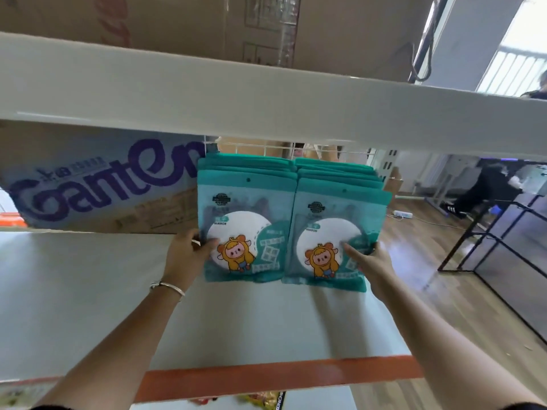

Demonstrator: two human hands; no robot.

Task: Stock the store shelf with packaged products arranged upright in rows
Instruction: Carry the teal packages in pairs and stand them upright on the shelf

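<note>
Nearest me runs the orange strip (281, 377) along the front lip of the white shelf (88, 291). Over it my two forearms reach in, with a silver bracelet (168, 287) on the left wrist. My left hand (186, 253) grips the left front pack (245, 226) at its lower left edge, thumb lying on the face and fingers curled round behind. My right hand (370, 264) holds the right front pack (334, 238) at its lower right edge, thumb flat across the front, the other fingers hidden behind it. Both teal packs stand upright on the shelf, side by side and touching, each heading a row of like packs that runs back to the white wire grid (266, 149). Just left of the rows sits a cardboard box (97, 184) with purple lettering. Overhead, the upper shelf (266, 99) carries brown cartons (207, 25).
</note>
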